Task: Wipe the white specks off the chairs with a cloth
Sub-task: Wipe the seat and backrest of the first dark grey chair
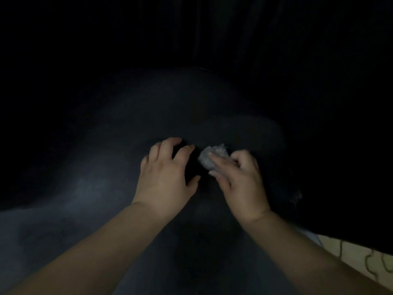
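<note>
A: Where is the cloth [213, 156] seen?

B: It is bunched into a pale grey wad and pinched by the right hand [239, 182], pressed against the dark chair seat [89, 167].

A: And the left hand [164, 177]?

B: It is laid on the seat just beside the cloth, fingers spread and loosely bent, nothing grasped

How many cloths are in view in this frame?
1. A small grey wadded cloth is held by the right hand against the dark chair, just right of the left hand. The scene is very dark, so others could be hidden.
</note>
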The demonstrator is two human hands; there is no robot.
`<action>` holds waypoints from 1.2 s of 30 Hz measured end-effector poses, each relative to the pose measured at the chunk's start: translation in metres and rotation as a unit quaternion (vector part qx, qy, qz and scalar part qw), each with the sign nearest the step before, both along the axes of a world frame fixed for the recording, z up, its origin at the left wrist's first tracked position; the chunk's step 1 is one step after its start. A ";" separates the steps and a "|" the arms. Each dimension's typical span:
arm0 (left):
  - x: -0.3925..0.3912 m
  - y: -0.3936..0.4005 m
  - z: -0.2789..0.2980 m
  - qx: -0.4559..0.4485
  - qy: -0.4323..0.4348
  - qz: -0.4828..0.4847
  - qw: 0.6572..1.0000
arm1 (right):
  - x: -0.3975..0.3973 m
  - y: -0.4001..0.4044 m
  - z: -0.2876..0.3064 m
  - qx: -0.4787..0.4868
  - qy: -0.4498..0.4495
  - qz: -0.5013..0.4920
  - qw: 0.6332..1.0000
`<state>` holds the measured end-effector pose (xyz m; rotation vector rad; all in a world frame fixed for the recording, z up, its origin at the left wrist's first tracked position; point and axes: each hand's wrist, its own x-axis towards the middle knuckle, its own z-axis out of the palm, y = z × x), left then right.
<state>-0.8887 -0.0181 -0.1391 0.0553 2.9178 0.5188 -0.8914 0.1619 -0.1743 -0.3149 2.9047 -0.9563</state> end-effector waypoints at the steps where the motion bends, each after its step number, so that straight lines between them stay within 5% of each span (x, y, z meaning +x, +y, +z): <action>1: 0.000 0.003 0.000 0.001 0.003 -0.006 1.000 | -0.009 0.008 -0.004 0.005 0.013 -0.012 1.000; 7: 0.011 0.006 -0.001 -0.009 0.004 -0.054 0.998 | -0.001 0.047 -0.004 -0.039 0.028 -0.232 0.972; 14: 0.030 0.009 0.005 -0.018 -0.012 -0.109 0.994 | 0.072 0.036 -0.002 -0.016 0.029 -0.091 0.995; 20: 0.050 0.010 0.006 -0.032 -0.005 -0.131 0.991 | 0.099 0.059 0.000 0.015 -0.001 -0.317 0.948; 27: 0.066 0.011 0.002 -0.046 -0.005 -0.158 0.986 | 0.116 0.023 0.005 0.030 0.038 -0.170 0.984; 32: 0.070 0.012 0.000 -0.049 -0.007 -0.159 0.986 | 0.144 0.053 0.001 0.049 0.004 -0.352 0.935; 36: 0.075 0.012 -0.001 -0.045 -0.026 -0.165 0.985 | 0.164 0.007 0.008 0.019 0.037 -0.256 0.966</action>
